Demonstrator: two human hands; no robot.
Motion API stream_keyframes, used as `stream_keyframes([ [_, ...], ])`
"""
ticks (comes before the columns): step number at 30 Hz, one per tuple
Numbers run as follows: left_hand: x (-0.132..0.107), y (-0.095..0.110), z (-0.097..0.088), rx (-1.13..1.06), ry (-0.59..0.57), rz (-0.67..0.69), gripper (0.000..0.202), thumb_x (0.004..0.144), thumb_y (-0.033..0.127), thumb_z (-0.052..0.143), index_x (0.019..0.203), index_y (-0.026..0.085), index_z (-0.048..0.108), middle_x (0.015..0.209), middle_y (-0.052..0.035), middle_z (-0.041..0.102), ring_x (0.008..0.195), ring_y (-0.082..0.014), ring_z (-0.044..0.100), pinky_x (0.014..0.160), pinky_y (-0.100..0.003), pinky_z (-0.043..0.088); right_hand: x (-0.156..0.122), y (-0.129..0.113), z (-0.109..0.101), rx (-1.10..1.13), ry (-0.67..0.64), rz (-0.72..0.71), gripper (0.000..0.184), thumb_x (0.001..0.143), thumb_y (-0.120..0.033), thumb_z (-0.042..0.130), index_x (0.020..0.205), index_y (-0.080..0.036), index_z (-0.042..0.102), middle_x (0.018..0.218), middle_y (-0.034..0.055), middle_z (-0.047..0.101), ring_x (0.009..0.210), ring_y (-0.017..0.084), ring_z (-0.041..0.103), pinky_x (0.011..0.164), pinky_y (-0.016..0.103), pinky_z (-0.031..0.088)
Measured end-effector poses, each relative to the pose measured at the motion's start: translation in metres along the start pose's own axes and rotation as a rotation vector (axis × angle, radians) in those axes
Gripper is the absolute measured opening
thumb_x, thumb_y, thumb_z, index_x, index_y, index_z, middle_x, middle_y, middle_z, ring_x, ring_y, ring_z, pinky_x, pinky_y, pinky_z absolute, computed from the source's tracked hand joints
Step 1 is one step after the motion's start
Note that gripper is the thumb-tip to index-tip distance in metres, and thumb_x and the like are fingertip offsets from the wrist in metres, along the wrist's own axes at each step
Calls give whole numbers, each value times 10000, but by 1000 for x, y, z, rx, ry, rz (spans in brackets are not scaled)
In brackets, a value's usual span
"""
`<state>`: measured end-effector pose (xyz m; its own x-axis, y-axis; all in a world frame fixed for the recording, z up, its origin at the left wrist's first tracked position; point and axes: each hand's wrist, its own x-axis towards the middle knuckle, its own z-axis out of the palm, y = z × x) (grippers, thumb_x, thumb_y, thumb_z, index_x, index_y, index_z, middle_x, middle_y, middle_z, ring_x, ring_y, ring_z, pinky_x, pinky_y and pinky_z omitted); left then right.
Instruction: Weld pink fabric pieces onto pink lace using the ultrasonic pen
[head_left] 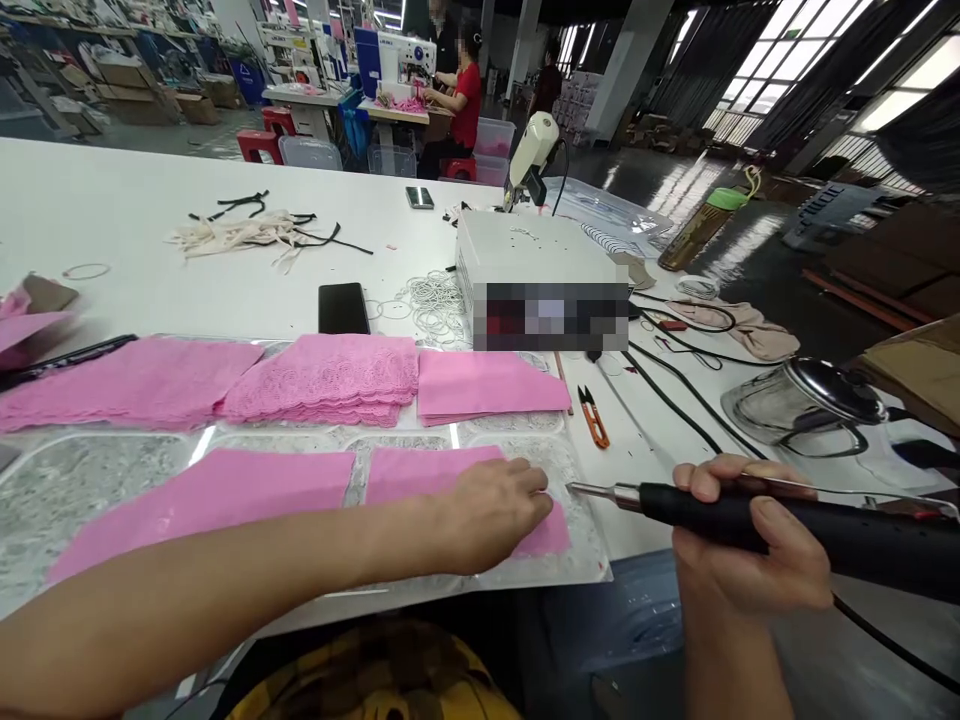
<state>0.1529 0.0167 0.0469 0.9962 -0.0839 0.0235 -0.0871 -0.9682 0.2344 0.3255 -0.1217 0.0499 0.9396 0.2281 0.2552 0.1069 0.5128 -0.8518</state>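
Note:
My left hand (491, 510) lies curled over a pink fabric piece (427, 472), its fingers close together and pressing down near the piece's right end. A larger pink piece (247, 490) lies to its left, on a clear, mottled sheet (90, 480) with white edges. Gripped in my right hand (750, 560) is a black cylindrical tool (664, 503) with a thin metal tip. The tip points left and sits just right of the fabric and my left fingers. Whether it touches the sheet I cannot tell.
Behind lie pink stacks (487, 385), one of them lace (322, 375). Orange thread snips (594, 418), a glass mug (795, 405), black cables (675, 400), a white box (532, 250) and a phone (343, 308) surround them. A person in red (466, 100) works at a sewing machine (401, 60).

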Motion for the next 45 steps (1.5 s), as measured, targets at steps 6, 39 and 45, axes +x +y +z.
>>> stream_keyframes([
  [6,8,7,2,1,6,-8,124,902,97,547,896,139,664,968,-70,662,814,-191,602,690,-301,478,-8,-7,-8,21,-142,-6,155,556,-242,592,706,-205,577,644,-24,570,474,106,449,477,296,392],
  [39,-18,23,27,79,81,161,260,964,224,520,1195,133,596,1170,-136,640,913,-204,579,780,-316,450,-18,-17,-11,-10,-428,-44,162,721,-310,662,837,-204,624,702,9,587,490,120,498,496,315,441],
  [45,-17,24,26,88,87,171,199,956,213,531,1088,106,635,1149,-121,656,875,-198,575,751,-325,449,-18,-16,-11,-35,-456,-44,124,730,-286,649,826,-218,609,717,6,595,488,119,489,512,322,451],
])
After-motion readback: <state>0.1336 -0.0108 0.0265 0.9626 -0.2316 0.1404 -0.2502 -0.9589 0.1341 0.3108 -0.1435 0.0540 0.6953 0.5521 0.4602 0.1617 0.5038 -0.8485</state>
